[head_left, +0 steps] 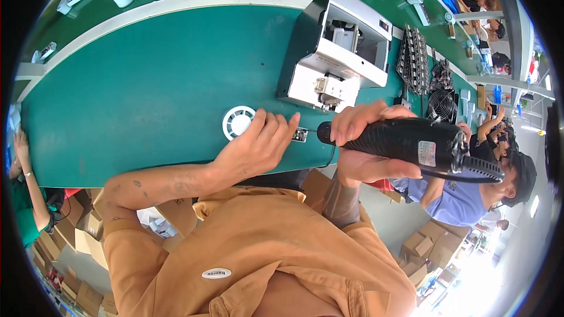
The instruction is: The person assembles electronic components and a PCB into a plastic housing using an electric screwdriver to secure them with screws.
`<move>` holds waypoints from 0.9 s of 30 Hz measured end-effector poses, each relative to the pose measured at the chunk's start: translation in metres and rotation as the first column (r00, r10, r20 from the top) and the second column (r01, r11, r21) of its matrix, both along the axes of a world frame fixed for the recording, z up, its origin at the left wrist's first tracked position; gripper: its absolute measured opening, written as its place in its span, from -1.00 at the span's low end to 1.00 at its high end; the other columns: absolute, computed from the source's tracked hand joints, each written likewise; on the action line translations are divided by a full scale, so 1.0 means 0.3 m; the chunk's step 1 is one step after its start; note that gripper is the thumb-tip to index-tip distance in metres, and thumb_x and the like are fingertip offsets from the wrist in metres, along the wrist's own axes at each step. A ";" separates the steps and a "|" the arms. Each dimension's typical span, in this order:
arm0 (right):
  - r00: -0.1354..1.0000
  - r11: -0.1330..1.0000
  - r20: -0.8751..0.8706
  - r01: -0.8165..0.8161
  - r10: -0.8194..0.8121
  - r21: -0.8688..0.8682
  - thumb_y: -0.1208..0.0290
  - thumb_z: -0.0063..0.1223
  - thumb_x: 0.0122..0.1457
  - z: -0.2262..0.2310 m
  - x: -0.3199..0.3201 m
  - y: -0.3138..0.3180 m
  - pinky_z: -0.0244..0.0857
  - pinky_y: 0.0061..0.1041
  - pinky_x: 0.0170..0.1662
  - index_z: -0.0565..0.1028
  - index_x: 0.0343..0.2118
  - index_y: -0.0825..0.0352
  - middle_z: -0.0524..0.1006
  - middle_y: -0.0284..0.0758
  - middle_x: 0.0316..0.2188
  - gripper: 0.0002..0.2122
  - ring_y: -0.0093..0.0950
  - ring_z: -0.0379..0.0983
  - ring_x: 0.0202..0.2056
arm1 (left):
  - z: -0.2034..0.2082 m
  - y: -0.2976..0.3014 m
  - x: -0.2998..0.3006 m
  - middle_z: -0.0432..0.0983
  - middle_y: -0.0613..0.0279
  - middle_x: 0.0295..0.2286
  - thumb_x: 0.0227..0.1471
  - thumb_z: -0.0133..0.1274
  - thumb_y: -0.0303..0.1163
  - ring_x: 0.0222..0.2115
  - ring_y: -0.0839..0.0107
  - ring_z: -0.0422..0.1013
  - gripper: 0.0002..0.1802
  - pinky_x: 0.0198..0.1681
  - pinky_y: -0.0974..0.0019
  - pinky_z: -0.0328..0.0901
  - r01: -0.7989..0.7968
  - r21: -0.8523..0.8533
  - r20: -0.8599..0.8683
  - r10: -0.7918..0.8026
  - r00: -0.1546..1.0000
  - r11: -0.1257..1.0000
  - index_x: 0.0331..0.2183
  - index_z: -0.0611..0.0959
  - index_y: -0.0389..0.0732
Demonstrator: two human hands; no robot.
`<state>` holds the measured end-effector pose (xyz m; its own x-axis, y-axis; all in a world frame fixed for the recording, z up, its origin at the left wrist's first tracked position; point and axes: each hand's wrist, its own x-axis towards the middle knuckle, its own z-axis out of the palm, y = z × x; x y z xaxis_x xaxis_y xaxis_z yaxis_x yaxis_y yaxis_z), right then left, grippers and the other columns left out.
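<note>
At green table [176,70], over grey floor [385,217] with cardboard boxes [432,243]: holding one white round-headed device [239,121] in left hand [252,145], gripping one black screwdriver [393,141] in right hand [357,164].

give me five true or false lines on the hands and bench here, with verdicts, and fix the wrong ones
1. The right hand grips a black handheld tool. True.
2. The left hand is tucked in a pocket. False: the left hand is on a pale, round-ended part.
3. The tool's tip end points toward the part's metal end. True.
4. The bench top is bright red. False: the bench top is green.
5. A silver-and-black machine stands on the bench beyond the hands. True.
</note>
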<state>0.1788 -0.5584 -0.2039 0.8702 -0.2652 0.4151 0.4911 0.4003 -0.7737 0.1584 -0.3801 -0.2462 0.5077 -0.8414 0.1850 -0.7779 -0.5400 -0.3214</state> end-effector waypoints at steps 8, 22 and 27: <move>0.930 0.989 0.337 -0.138 0.146 -0.046 -0.48 -0.17 0.05 0.136 0.012 -0.101 0.29 -0.35 -0.61 0.24 0.01 0.39 0.42 -0.14 -0.55 -0.14 -0.36 0.33 -0.66 | 0.002 -0.006 0.007 0.45 0.10 -0.30 0.04 -0.06 -0.41 -0.26 0.23 0.39 -0.48 -0.01 0.13 0.29 0.021 0.036 0.049 -0.023 0.999 0.999 0.06 0.52 -0.36; 0.999 0.999 0.012 0.044 -0.044 0.002 -0.58 -0.36 0.01 0.083 0.016 -0.049 0.19 -0.49 -0.66 0.25 0.13 0.18 0.32 -0.29 -0.64 -0.11 -0.48 0.21 -0.73 | -0.007 -0.015 0.013 0.44 0.10 -0.28 0.03 -0.06 -0.41 -0.26 0.24 0.38 -0.46 -0.04 0.15 0.29 0.017 0.056 0.051 -0.020 0.998 0.998 0.07 0.51 -0.36; 0.999 0.999 -0.007 0.031 -0.032 -0.028 -0.53 -0.36 0.07 0.052 -0.048 -0.038 0.20 -0.47 -0.65 0.20 0.11 0.25 0.33 -0.27 -0.62 -0.14 -0.47 0.25 -0.72 | -0.016 -0.014 0.015 0.43 0.10 -0.28 0.03 -0.05 -0.39 -0.27 0.25 0.38 -0.46 -0.06 0.15 0.30 0.028 0.038 0.073 -0.031 0.997 0.999 0.06 0.52 -0.37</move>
<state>0.1643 -0.5697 -0.1884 0.8648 -0.2809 0.4163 0.4972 0.3628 -0.7882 0.1629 -0.3843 -0.2509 0.4689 -0.8628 0.1891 -0.7668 -0.5039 -0.3976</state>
